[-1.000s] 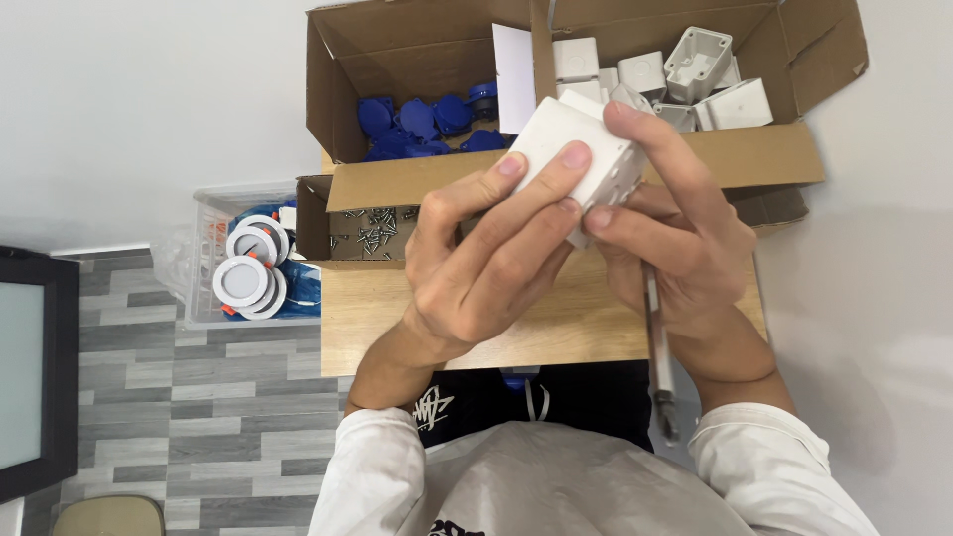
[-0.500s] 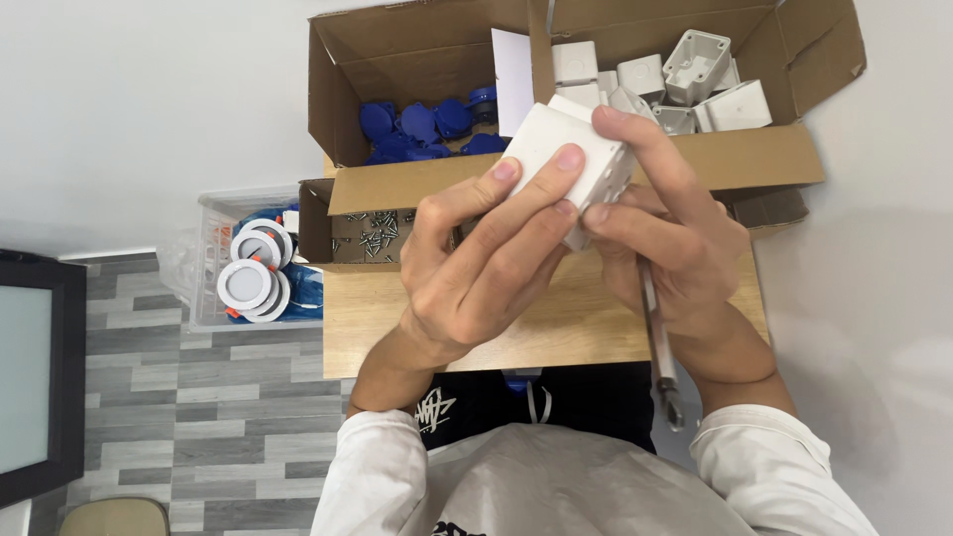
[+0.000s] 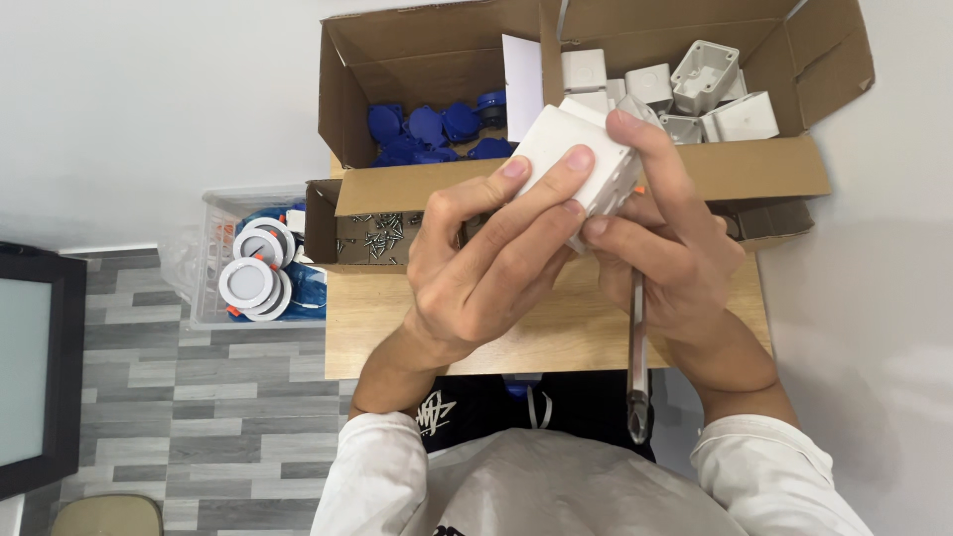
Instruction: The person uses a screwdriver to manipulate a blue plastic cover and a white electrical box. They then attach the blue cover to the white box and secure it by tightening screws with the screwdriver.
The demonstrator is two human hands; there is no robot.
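While both hands meet above a wooden tabletop (image 3: 397, 337), they share one white plastic box (image 3: 574, 159), held in the air near the front flap of a big cardboard carton (image 3: 764, 164). The left hand (image 3: 486, 268) wraps its fingers over the box's near face, closed firmly on it. The right hand (image 3: 670, 243) pinches the box's right side while also keeping a screwdriver (image 3: 636, 342) tucked under its palm, shaft pointing toward the person. That doubled grip looks like the weak point: the tool could slip and drop into the lap, or the box could twist loose. Below sits a small tray of loose screws (image 3: 377, 236); a falling box might scatter them. Far behind lie blue caps (image 3: 427, 129) and more white boxes (image 3: 695, 84).
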